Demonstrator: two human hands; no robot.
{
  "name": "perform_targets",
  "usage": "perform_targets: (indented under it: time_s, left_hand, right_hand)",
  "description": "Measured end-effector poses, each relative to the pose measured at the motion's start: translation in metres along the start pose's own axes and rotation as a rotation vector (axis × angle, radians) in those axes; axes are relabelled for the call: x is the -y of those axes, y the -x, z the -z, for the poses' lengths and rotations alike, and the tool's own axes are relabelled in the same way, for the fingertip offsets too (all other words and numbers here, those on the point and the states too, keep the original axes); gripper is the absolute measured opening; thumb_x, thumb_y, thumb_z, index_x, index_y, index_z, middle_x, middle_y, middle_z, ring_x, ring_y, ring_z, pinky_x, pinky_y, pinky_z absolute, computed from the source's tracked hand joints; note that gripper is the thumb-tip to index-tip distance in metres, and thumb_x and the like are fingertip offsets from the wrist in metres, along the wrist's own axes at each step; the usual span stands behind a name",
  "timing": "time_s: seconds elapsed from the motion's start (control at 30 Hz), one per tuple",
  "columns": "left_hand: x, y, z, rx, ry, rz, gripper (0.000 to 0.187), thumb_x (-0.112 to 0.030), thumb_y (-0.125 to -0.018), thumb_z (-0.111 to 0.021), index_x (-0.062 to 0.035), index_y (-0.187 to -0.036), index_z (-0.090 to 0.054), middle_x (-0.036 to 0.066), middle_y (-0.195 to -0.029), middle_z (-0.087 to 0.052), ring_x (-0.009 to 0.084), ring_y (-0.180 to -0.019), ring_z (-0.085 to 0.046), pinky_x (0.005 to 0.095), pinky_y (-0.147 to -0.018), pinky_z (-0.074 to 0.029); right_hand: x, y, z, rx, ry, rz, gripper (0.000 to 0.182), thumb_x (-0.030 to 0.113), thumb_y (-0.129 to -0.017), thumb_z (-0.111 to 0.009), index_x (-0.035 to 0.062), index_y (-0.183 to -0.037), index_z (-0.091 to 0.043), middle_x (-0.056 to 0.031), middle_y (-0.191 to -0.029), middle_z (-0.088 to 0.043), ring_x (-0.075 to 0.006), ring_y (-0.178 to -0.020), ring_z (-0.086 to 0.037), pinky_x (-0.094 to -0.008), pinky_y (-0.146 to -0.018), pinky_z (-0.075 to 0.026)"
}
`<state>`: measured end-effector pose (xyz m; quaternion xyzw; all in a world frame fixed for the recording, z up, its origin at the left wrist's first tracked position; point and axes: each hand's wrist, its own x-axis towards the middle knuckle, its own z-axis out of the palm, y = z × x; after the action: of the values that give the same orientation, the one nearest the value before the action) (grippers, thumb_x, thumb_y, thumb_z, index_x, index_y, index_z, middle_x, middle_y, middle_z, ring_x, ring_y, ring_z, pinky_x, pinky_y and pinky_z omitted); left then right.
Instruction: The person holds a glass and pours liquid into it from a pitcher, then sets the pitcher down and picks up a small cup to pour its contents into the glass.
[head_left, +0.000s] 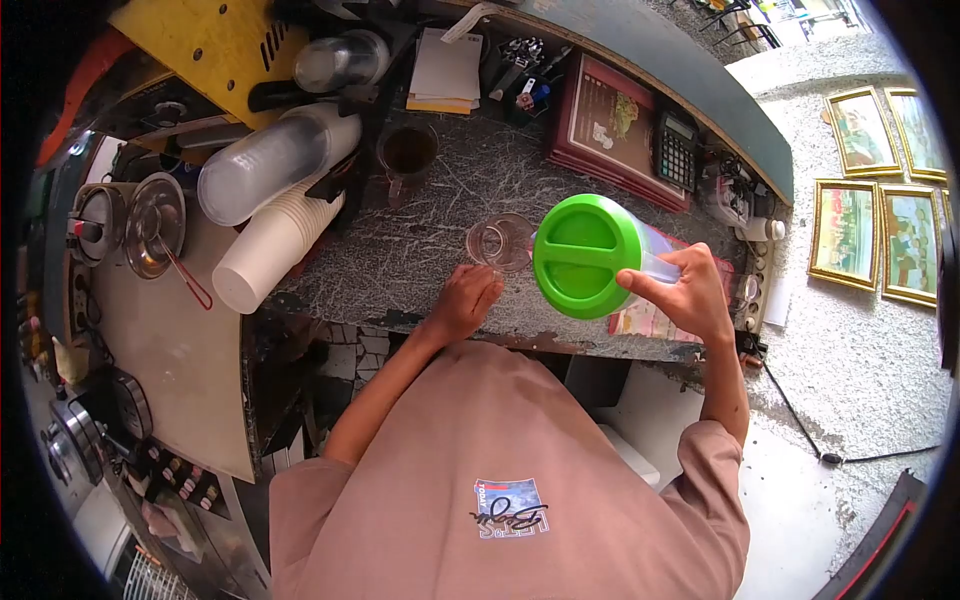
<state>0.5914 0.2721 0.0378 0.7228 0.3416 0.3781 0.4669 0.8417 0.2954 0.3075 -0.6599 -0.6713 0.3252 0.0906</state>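
My right hand (pixel 690 290) is closed round the handle side of a clear plastic pitcher (pixel 650 245) with a bright green lid (pixel 585 258). Its thumb presses on the lid's edge. The pitcher is tilted, its lid end towards a clear drinking glass (pixel 500 243) on the counter. Whether any liquid flows is hidden by the lid. Close to the glass, on the near side, my left hand (pixel 468 303) rests on the counter with curled fingers; nothing shows in it. A glass mug of dark liquid (pixel 408 152) stands farther back on the left.
Stacked paper cups (pixel 265 255) and plastic cups (pixel 265 170) lie on the left, near a metal bowl (pixel 155 225). Dark red menus (pixel 620 120) and a calculator (pixel 676 150) sit at the back right. A raised ledge (pixel 690 75) borders the scratched counter (pixel 480 165).
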Motion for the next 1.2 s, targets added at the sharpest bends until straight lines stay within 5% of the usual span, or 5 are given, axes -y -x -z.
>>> perform_targets:
  time_s: [0.3,0.63,0.8,0.9,1.2]
  left_hand:
    - [-0.003,-0.002,0.003,0.005,0.019,-0.022,0.025,-0.021,-0.103,-0.050,-0.0020,-0.089,-0.057,0.013,-0.082,-0.057,0.0329,-0.084,-0.057,0.0426,-0.085,-0.041]
    - [0.002,-0.002,0.000,-0.014,0.005,-0.058,0.022,-0.019,-0.103,-0.048,-0.0043,-0.091,-0.059,0.009,-0.080,-0.057,0.0311,-0.081,-0.058,0.0421,-0.088,-0.041]
    - [0.000,-0.002,0.003,0.013,0.004,-0.039,0.022,-0.019,-0.103,-0.048,-0.0046,-0.091,-0.059,0.010,-0.081,-0.058,0.0311,-0.081,-0.058,0.0420,-0.088,-0.041]
    - [0.002,0.000,0.000,0.013,0.001,-0.045,0.022,-0.019,-0.103,-0.047,-0.0046,-0.091,-0.059,0.010,-0.082,-0.058,0.0308,-0.082,-0.059,0.0417,-0.088,-0.041]
    - [0.002,-0.001,0.002,0.035,0.008,-0.023,0.023,-0.019,-0.103,-0.047,-0.0044,-0.091,-0.059,0.009,-0.083,-0.060,0.0295,-0.083,-0.060,0.0420,-0.090,-0.041]
  right_hand:
    - [0.005,-0.004,0.002,0.002,0.028,-0.006,0.048,0.046,-0.080,-0.081,-0.0013,-0.072,-0.076,-0.0076,-0.049,-0.059,-0.0112,-0.042,-0.052,-0.0311,-0.043,-0.039]
    - [0.021,-0.005,0.011,0.008,0.024,-0.012,0.045,0.042,-0.080,-0.082,-0.0015,-0.075,-0.076,-0.0049,-0.052,-0.061,-0.0082,-0.046,-0.056,-0.0273,-0.046,-0.041]
    - [0.027,-0.007,0.016,0.067,0.084,-0.033,0.045,0.045,-0.082,-0.080,0.0009,-0.083,-0.079,-0.0105,-0.061,-0.069,-0.0163,-0.050,-0.064,-0.0312,-0.051,-0.048]
    - [0.026,-0.007,0.013,0.013,0.042,0.010,0.046,0.044,-0.080,-0.082,-0.0013,-0.073,-0.077,-0.0046,-0.049,-0.058,-0.0089,-0.043,-0.052,-0.0270,-0.043,-0.038]
    - [0.029,-0.008,0.015,0.019,0.050,0.023,0.047,0.044,-0.080,-0.082,-0.0016,-0.072,-0.076,-0.0046,-0.048,-0.057,-0.0091,-0.042,-0.052,-0.0265,-0.043,-0.038]
